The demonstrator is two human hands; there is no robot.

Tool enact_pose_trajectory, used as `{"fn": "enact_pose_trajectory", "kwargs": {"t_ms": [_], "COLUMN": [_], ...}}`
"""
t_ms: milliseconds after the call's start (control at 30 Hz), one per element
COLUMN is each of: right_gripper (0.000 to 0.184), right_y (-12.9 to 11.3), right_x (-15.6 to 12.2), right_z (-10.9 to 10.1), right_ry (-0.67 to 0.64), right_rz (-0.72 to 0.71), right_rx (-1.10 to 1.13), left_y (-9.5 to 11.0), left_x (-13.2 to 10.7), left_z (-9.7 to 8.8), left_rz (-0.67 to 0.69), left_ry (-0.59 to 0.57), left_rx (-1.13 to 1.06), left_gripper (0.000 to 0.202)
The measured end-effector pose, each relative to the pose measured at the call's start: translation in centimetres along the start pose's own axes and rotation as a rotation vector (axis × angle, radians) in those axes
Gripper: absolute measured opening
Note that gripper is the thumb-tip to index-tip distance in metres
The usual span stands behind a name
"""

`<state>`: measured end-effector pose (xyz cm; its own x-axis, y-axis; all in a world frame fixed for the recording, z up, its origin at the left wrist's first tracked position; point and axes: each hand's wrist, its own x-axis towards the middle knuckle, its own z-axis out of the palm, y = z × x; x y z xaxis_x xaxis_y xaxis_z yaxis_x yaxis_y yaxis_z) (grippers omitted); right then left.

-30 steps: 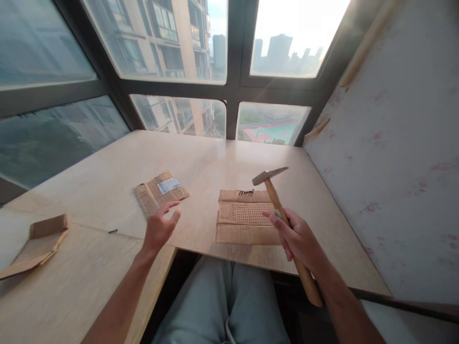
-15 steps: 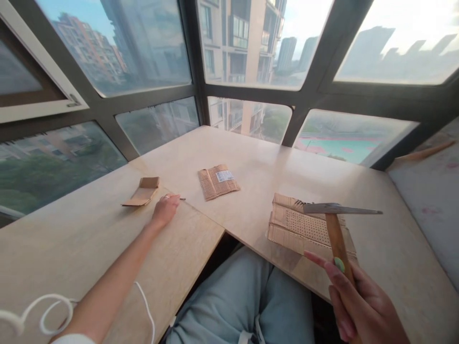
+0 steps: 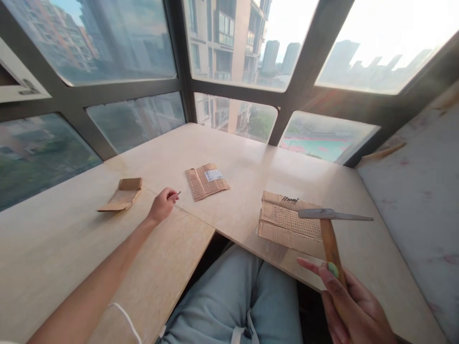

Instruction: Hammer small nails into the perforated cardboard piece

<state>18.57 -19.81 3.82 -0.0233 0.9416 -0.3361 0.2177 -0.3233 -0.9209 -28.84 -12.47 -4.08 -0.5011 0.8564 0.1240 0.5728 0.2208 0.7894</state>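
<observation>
My left hand (image 3: 163,204) is lifted just off the wooden table (image 3: 233,172), fingers pinched on a small dark nail (image 3: 177,194). My right hand (image 3: 353,308) grips the wooden handle of a hammer (image 3: 330,229), whose metal head hovers over a cardboard piece (image 3: 290,224) full of small holes. A row of nails (image 3: 290,199) stands along that cardboard's far edge. Another flat cardboard piece (image 3: 207,180) with a white label lies between my two hands, farther back.
A folded cardboard scrap (image 3: 122,195) lies left of my left hand. Windows with dark frames (image 3: 186,91) surround the table. A pale padded surface (image 3: 423,191) rises on the right. My legs in light trousers (image 3: 236,296) sit in the gap between two table boards.
My left hand reached left to the nail on the table, pinched it and lifted it. The view turned left, and the hammer stayed over the perforated cardboard.
</observation>
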Motion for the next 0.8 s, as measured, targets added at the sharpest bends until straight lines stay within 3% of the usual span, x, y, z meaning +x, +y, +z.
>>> {"fn": "enact_pose_trajectory", "kwargs": {"t_ms": [100,200,400,567,800], "right_gripper": [0.075,0.073,0.064,0.063,0.065], "right_y": [0.1,0.4,1.0,1.8,2.9], "right_x": [-0.2,-0.3,-0.9,-0.8,-0.1], "right_z": [0.1,0.0,-0.8,-1.9,-3.4], "right_ry": [-0.022,-0.034,0.033,0.059,0.060], "right_rz": [0.002,0.005,0.010,0.026,0.044], "right_rx": [0.056,0.086,0.144,0.197,0.236], "left_y": [4.6,9.8,18.4,22.2,25.9], "left_x": [-0.9,-2.1,-3.9,-3.9,-3.3], "left_z": [2.2,4.5,10.2,15.2,18.6], "left_rz": [0.046,0.093,0.060,-0.027,-0.040], "left_ry": [-0.101,-0.232,-0.580,-0.830,-0.932], "left_rx": [-0.379,-0.660,-1.009,-1.017,-1.020], "left_gripper": [0.032,0.035,0.047,0.026,0.032]}}
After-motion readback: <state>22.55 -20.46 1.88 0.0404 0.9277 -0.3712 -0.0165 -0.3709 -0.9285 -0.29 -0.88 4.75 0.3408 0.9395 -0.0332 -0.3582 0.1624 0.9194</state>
